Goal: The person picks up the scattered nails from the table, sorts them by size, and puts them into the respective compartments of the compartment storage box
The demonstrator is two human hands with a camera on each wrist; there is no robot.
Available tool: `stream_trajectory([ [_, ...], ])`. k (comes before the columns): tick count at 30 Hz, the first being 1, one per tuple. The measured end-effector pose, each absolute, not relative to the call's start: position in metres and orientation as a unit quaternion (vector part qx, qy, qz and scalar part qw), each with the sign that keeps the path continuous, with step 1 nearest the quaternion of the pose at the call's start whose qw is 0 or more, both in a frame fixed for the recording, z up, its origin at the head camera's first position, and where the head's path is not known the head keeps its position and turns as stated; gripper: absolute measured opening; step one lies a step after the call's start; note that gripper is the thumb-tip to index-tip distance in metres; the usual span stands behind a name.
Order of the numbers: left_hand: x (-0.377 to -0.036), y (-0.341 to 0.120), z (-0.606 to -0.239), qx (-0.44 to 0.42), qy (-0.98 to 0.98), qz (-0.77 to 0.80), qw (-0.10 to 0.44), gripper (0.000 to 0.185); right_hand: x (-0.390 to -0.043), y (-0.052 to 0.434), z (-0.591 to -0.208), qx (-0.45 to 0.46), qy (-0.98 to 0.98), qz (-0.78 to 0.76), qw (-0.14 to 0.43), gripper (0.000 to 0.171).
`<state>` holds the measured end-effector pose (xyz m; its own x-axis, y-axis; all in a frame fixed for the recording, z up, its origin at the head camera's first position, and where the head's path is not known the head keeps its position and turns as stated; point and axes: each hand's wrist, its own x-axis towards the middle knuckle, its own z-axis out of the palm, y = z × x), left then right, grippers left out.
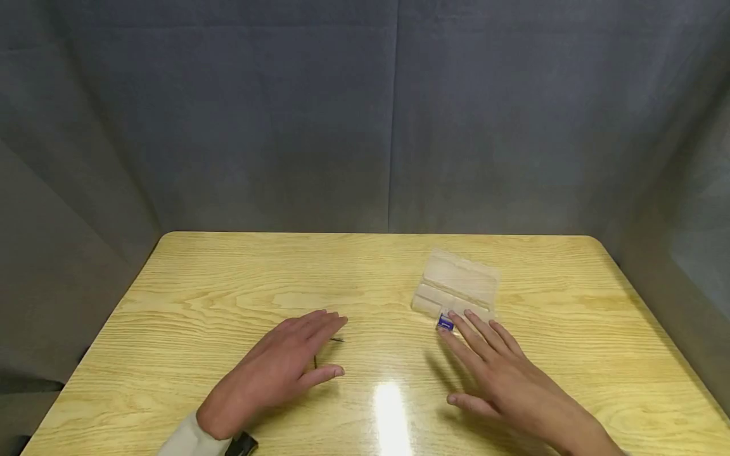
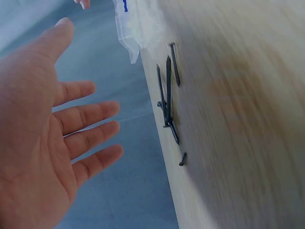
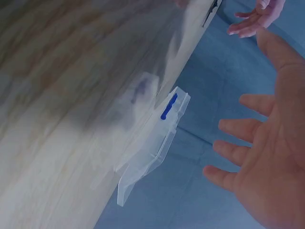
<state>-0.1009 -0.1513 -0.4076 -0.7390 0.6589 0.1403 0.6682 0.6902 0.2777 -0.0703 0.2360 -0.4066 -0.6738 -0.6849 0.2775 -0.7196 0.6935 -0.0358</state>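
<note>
Both hands hover palm-down over the wooden table (image 1: pixel 228 272), fingers spread and holding nothing. Right hand (image 1: pixel 502 373), lower right of the head view, has its fingertips just short of, perhaps touching, the near edge of a clear plastic case (image 1: pixel 458 285) with a blue latch (image 1: pixel 445 323); contact cannot be confirmed. The case lies right of centre, its long axis running across the frame with a slight tilt, directly beyond the right fingers. Left hand (image 1: pixel 282 370), lower centre-left, hovers over several thin dark nails (image 2: pixel 167 98) lying loosely parallel on the tabletop, well apart from the case. The right hand is the nearer to the case, the left to the nails.
</note>
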Motion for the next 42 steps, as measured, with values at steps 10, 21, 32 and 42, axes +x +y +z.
stream_trajectory([
  [10, -0.111, -0.157, -0.413, -0.336, -0.930, -0.145, 0.020, 0.070, -0.076, 0.248, -0.403, 0.365, -0.921, 0.085, 0.107, 0.082],
  [21, -0.121, -0.161, -0.418, -0.325, -0.938, -0.106, 0.059, 0.045, -0.090, 0.265, -0.398, 0.340, -0.928, 0.091, 0.120, 0.072],
  [32, -0.129, -0.165, -0.416, -0.332, -0.936, -0.086, 0.076, 0.020, -0.100, 0.274, -0.401, 0.299, -0.935, 0.096, 0.163, 0.058],
  [42, -0.134, -0.164, -0.416, -0.341, -0.932, -0.098, 0.067, 0.004, -0.107, 0.279, -0.404, 0.250, -0.955, 0.103, 0.118, 0.054],
])
